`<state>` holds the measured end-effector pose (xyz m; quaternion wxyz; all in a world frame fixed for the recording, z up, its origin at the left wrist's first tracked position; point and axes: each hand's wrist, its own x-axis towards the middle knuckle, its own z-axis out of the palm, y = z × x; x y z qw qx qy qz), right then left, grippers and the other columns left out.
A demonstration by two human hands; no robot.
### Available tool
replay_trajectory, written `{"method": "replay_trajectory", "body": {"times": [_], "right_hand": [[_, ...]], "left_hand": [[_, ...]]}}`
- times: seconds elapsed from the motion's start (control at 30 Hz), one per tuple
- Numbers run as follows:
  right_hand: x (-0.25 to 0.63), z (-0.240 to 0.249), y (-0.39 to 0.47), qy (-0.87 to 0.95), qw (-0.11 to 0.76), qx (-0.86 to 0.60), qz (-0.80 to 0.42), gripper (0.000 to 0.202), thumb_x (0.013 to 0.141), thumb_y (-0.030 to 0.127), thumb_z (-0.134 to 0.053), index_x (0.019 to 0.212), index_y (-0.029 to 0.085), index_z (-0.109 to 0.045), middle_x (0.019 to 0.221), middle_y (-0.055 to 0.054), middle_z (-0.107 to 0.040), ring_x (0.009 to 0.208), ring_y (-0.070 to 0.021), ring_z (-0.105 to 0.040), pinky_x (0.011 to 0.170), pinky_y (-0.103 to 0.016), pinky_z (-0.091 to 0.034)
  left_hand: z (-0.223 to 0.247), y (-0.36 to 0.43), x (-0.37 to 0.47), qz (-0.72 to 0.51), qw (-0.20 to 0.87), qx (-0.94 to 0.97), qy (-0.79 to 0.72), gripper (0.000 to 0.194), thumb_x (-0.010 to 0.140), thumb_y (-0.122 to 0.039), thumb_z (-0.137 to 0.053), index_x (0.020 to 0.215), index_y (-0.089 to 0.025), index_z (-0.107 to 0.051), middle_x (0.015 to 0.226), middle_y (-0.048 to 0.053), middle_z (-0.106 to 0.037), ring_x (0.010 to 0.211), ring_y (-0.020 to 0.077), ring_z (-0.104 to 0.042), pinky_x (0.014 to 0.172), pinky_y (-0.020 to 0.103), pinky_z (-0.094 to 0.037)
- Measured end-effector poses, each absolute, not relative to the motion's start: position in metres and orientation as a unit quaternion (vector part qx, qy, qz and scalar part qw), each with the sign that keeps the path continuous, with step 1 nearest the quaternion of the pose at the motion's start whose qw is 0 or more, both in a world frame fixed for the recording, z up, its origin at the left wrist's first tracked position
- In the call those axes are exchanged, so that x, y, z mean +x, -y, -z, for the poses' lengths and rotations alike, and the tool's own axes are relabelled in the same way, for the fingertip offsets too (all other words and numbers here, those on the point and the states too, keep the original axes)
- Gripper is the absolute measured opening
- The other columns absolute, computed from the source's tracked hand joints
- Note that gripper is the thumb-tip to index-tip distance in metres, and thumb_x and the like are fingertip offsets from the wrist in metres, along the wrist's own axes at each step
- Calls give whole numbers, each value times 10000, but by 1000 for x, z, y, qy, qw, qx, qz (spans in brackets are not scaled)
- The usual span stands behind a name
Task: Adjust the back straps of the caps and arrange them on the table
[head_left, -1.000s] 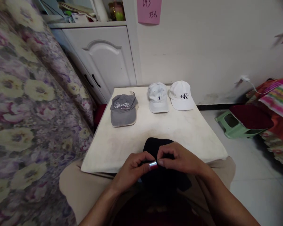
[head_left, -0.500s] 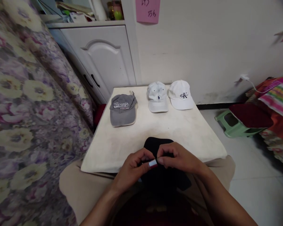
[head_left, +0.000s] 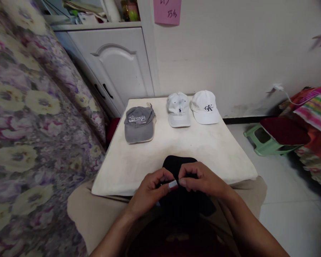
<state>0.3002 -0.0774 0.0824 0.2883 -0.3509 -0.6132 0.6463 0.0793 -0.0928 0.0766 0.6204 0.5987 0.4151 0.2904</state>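
Observation:
A black cap (head_left: 176,162) lies at the table's near edge, its far end on the tabletop and the rest hanging dark towards my lap. Over it, my left hand (head_left: 153,185) is closed in a pinch. At its thumb shows a small pale, shiny piece with a reddish edge (head_left: 173,184), which could be a buckle or a label. My right hand (head_left: 196,178) pinches just beside it, fingertips nearly meeting the left ones. What its fingers grip is hidden against the black cloth.
Farther back on the cream-covered table (head_left: 173,142) sit a grey cap (head_left: 139,125), a pale blue cap (head_left: 178,110) and a white cap (head_left: 204,107). A floral curtain (head_left: 37,142) hangs at left. Behind are a white cabinet (head_left: 117,64) and wall; a green stool (head_left: 262,141) stands right.
Both hands keep nearly the same pinch over the black cap. The small pale piece has shifted very slightly; the other caps stay put.

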Motion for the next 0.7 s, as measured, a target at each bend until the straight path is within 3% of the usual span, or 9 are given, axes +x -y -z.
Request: {"method": "replay_trajectory", "body": {"times": [0.27,0.43,0.7], "right_hand": [[299,-82,79,597,300,-355,-654,145,870,295,-671,796,174,-640,623,40,-580,539,-80,-492,488,-178,-363],[293,-82,82,566,363,-369,-641,155,889,299,-660,798,177,-631,601,47,-584,491,-66,-454,472,-176,-357],[282,-98,87,623,371,-358,-588,119,897,242,-647,794,182,-648,614,56,-585,517,-71,-482,526,-195,-388]], "left_hand": [[-72,93,78,-341,667,523,-408,181,823,-320,-730,842,-167,-635,742,-25,-562,673,114,-452,619,229,-316],[-62,93,75,-386,700,491,-347,182,825,-327,-754,836,-168,-665,736,4,-645,674,128,-539,638,235,-378],[-48,93,75,-478,697,470,-255,206,814,-351,-790,824,-179,-677,754,11,-664,646,130,-607,625,233,-417]]}}
